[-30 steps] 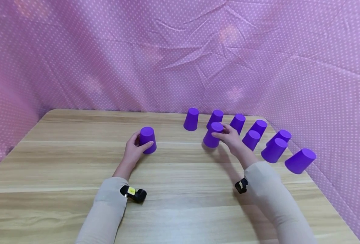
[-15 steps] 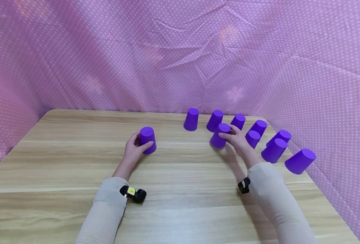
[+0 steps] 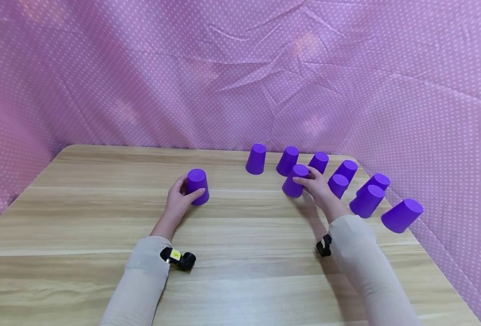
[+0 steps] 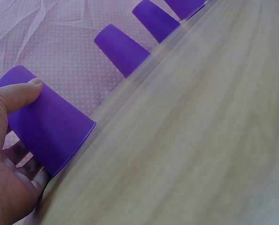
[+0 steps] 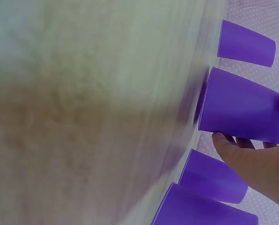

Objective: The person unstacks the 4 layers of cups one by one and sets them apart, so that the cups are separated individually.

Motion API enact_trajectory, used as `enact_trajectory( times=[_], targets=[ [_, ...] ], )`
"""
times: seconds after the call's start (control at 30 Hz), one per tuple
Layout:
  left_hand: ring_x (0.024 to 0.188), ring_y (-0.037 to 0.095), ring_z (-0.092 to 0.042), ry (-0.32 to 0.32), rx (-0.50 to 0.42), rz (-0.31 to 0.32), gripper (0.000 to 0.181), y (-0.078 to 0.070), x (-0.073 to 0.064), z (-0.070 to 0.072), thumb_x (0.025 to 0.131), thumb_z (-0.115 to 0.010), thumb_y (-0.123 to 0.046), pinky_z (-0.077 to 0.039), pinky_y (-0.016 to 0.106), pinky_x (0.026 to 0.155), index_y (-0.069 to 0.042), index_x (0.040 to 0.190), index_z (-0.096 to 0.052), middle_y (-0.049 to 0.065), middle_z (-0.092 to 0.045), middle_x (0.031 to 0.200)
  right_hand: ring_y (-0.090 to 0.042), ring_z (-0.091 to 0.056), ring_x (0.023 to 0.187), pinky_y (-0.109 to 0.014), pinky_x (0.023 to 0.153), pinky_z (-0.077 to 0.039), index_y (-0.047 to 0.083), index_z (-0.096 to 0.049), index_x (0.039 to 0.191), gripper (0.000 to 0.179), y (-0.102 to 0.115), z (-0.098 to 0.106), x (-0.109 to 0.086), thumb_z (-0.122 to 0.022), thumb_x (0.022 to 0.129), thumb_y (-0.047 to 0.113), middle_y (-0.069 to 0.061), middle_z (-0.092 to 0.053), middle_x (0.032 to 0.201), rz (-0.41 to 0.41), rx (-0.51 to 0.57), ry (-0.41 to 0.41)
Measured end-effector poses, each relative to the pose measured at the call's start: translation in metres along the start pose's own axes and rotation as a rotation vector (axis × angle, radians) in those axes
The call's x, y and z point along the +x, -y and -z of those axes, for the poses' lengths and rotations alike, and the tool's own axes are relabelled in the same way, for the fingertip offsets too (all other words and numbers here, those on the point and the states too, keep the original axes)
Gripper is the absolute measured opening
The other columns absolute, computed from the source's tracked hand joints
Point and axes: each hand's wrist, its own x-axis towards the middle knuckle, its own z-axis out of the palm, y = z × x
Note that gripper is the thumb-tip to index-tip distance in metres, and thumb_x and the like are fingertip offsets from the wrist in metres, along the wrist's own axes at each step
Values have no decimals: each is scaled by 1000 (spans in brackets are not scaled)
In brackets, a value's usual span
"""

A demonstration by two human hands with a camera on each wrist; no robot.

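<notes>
In the head view my left hand (image 3: 177, 202) grips an upside-down purple cup (image 3: 197, 186) standing on the left half of the table. Its thumb lies across the near side of that cup (image 4: 55, 122) in the left wrist view, with the other fingers behind. My right hand (image 3: 318, 189) holds another inverted purple cup (image 3: 291, 184) by its right side. In the right wrist view, this cup (image 5: 245, 108) has its rim close over the table, with a shadow beside it. Just right of this hand stands a third inverted cup (image 3: 338, 184), partly hidden by it.
Several more inverted purple cups line the table's back and right edges, from the back cup (image 3: 256, 159) round to the rightmost cup (image 3: 401, 216). The wooden table (image 3: 240, 262) meets a pink dotted cloth (image 3: 183, 81) behind and at both sides.
My right hand has shifted its cup to the right, nearer the right-hand group, mostly in the first half second. The left hand and its cup have stayed in place.
</notes>
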Motion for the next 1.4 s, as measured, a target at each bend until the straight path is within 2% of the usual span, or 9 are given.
enact_trajectory(
  times=[0.23,0.5,0.97,1.4],
  targets=[
    [118,26,-33,6,7,13,67,-1,0,0,75,-67,-18,-26,35,97,-6,131,-33,16,-38,128,-29,-33,117,-35,95,-30,3,-26,133,63,-3,3,2,-59,79,3,-20,-33,130,-17,-77,-26],
    [118,26,-33,2,16,13,69,1,3,1,74,-68,-19,-27,34,97,-6,132,-32,16,-37,128,-29,-36,114,-36,94,-31,3,-29,132,63,-5,5,7,-62,78,7,-20,-36,127,-15,-101,-18],
    [114,27,-37,-9,-4,-1,66,3,3,-1,74,-69,-17,-29,35,95,-6,130,-35,18,-41,124,-24,-39,108,-35,92,-33,4,-33,131,62,-11,9,11,-64,78,12,-16,-37,125,-25,-91,-6],
    [113,28,-38,-11,14,18,67,-3,6,-4,73,-69,-17,-29,37,95,-6,130,-36,17,-41,124,-25,-37,112,-35,93,-32,6,-34,131,62,-10,9,11,-64,77,11,-15,-37,126,-44,-83,-14]
  ],
)
